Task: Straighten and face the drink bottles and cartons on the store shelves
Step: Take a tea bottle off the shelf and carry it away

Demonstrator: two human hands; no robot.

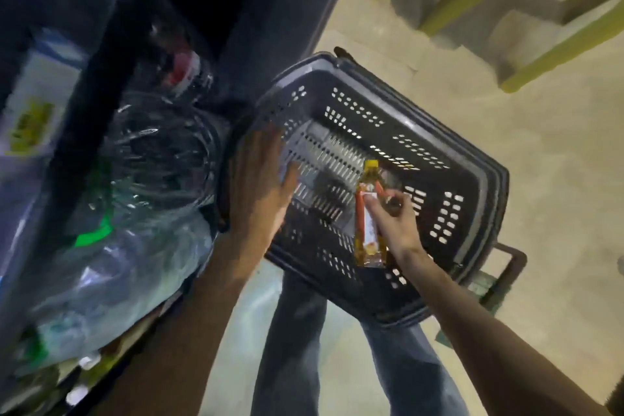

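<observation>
Legs: the person's jeans (297, 348) stand on a pale floor (557, 179).
Right hand (393, 219): grip clasped round an amber drink bottle (368, 213) with yellow cap, held inside the basket.
Left hand (260, 186): fingers straight, released, at the basket's left rim.
Basket (472, 165): dark, perforated, on the floor.
Shelves (101, 111): left side, blurred wrapped bottles (162, 152).
Far right: yellow-green frame (557, 51).
</observation>
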